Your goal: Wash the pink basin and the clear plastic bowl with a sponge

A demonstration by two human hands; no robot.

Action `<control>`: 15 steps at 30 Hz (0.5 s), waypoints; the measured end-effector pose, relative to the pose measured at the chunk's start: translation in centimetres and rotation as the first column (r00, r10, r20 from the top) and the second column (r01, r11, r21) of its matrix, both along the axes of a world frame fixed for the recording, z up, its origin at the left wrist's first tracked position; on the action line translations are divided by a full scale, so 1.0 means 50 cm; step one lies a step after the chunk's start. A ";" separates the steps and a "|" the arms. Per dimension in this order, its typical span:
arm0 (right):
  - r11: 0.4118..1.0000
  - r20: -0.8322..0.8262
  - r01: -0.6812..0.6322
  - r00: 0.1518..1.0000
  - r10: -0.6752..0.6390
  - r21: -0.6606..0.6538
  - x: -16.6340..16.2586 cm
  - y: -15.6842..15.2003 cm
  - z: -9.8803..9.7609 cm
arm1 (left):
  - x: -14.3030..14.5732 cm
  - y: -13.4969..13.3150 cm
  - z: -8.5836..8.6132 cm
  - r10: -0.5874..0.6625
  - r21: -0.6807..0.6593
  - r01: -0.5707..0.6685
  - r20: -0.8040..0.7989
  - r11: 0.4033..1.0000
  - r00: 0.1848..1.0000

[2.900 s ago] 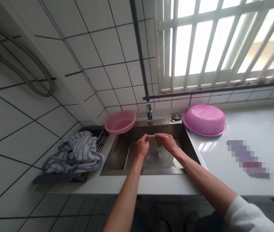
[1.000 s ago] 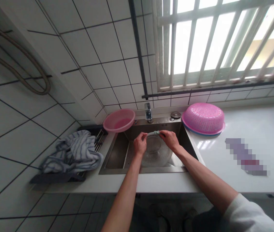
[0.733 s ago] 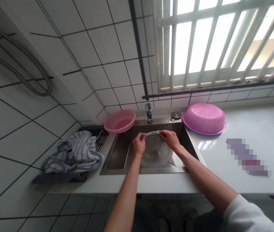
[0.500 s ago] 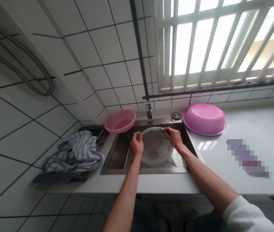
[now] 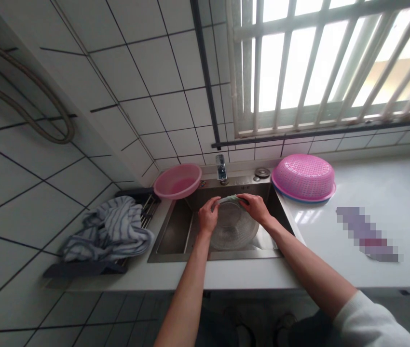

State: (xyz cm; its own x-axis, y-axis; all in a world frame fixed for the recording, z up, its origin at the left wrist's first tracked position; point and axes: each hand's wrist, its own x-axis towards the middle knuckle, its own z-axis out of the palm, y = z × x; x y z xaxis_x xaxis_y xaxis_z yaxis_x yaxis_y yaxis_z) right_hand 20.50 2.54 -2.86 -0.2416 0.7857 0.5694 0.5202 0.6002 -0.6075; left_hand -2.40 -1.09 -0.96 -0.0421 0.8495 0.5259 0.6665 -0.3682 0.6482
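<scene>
A round, greyish see-through bowl (image 5: 234,231) with a fine ribbed or meshed pattern is held tilted over the steel sink (image 5: 176,231). My left hand (image 5: 209,215) is closed on the left part of its rim, thumb and fingers pinching it. My right hand (image 5: 256,207) is closed at the far rim on a small pale green, cloth-like piece (image 5: 233,197), pressed against the edge. Whether the right fingers also grip the bowl cannot be told. Behind the bowl stands the faucet (image 5: 221,167).
A pink basin (image 5: 178,181) rests at the sink's back left corner. An upturned pink colander (image 5: 304,177) stands on the counter (image 5: 313,250) to the right. A striped towel (image 5: 113,229) lies on a rack at left. A round drain cover (image 5: 262,172) sits behind the sink.
My right hand and the green piece have moved left along the far rim, closer to my left hand. The bowl's far edge has tilted, and the view has shifted slightly.
</scene>
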 end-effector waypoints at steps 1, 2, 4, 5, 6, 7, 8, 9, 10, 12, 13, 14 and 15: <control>1.000 0.003 0.009 1.000 -0.009 -0.001 -0.006 -0.003 0.001 | 0.007 -0.001 0.000 0.002 -0.006 -0.002 -0.006 1.000 1.000; 1.000 0.015 0.010 1.000 -0.010 0.001 -0.013 -0.006 0.001 | 0.014 -0.003 0.000 -0.008 -0.014 0.008 -0.020 1.000 1.000; 1.000 0.059 -0.009 0.998 0.008 0.009 -0.028 -0.011 0.001 | 0.025 -0.004 0.001 -0.056 -0.041 0.053 -0.071 0.998 0.996; 0.999 0.084 -0.031 0.996 0.030 0.012 -0.033 -0.012 0.001 | 0.027 -0.005 0.001 -0.082 -0.061 0.077 -0.096 0.995 0.992; 0.999 0.103 -0.050 0.993 0.049 0.010 -0.035 -0.012 0.000 | 0.026 -0.005 0.001 -0.094 -0.081 0.086 -0.110 0.993 0.989; 0.998 0.111 -0.058 0.992 0.057 0.004 -0.034 -0.011 0.000 | 0.022 -0.005 0.001 -0.082 -0.094 0.072 -0.106 0.993 0.991; 0.999 0.106 -0.048 0.993 0.048 -0.006 -0.030 -0.008 -0.001 | 0.016 -0.005 0.001 -0.044 -0.097 0.036 -0.083 0.995 0.996; 1.000 0.093 -0.023 0.995 0.025 -0.019 -0.024 -0.005 -0.002 | 0.010 -0.005 0.001 0.009 -0.094 -0.014 -0.046 0.995 0.999; 0.999 0.076 0.014 0.997 -0.011 -0.035 -0.017 -0.003 -0.002 | 0.004 -0.004 0.001 0.070 -0.085 -0.070 -0.005 0.994 0.998; 0.994 0.054 0.093 0.995 -0.090 -0.059 -0.007 0.000 -0.003 | 0.000 -0.003 0.001 0.146 -0.072 -0.143 0.041 0.987 0.988; 0.992 0.054 0.109 0.993 -0.105 -0.064 -0.006 -0.001 -0.003 | 0.003 -0.003 0.001 0.142 -0.071 -0.139 0.038 0.988 0.989; 0.993 0.062 0.104 0.993 -0.100 -0.063 -0.009 -0.003 -0.003 | 0.007 -0.003 0.002 0.108 -0.080 -0.106 0.021 0.991 0.994; 0.995 0.075 0.083 0.994 -0.079 -0.059 -0.014 -0.006 -0.003 | 0.013 -0.004 0.002 0.064 -0.086 -0.065 -0.008 0.994 0.998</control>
